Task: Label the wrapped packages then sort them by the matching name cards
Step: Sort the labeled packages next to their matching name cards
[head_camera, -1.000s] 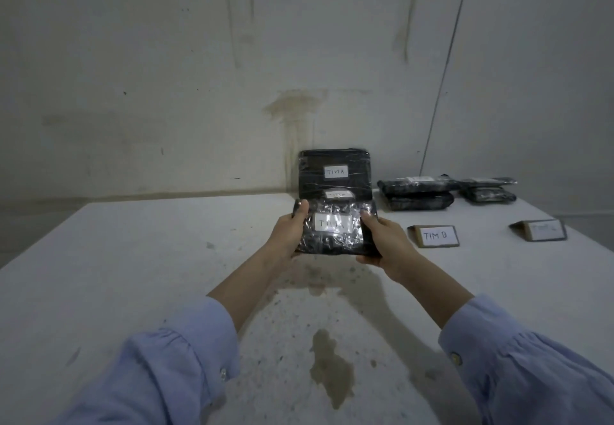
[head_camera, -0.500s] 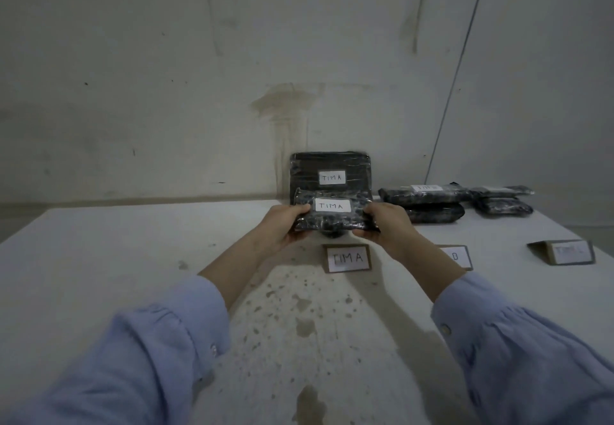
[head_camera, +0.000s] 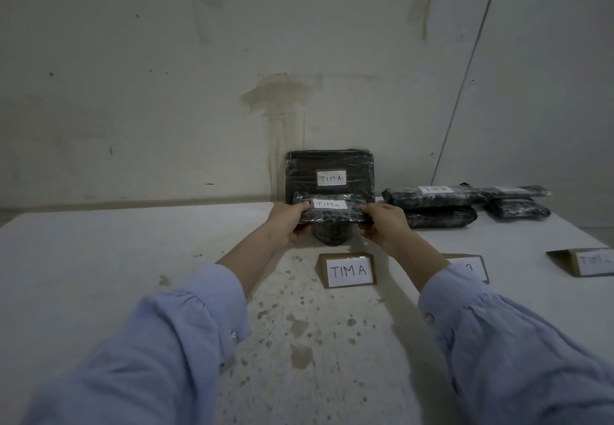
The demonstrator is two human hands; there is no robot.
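I hold a black wrapped package (head_camera: 332,214) labelled TIM A flat between both hands. My left hand (head_camera: 288,222) grips its left end and my right hand (head_camera: 382,225) grips its right end. It sits on top of a rounder dark package (head_camera: 332,240) lying on the table. Behind them another black package (head_camera: 329,172) labelled TIM A leans upright against the wall. The TIM A name card (head_camera: 348,270) stands in front of this group.
To the right a second name card (head_camera: 468,267) is partly hidden by my right sleeve, with stacked black packages (head_camera: 432,205) behind it. Further right are a third card (head_camera: 594,261) and more packages (head_camera: 518,203). The white table (head_camera: 133,258) is stained in the middle.
Both hands carried the package forward and down from an upright tilt to lying flat on the dark package behind the TIM A card. The view has shifted, revealing that card.
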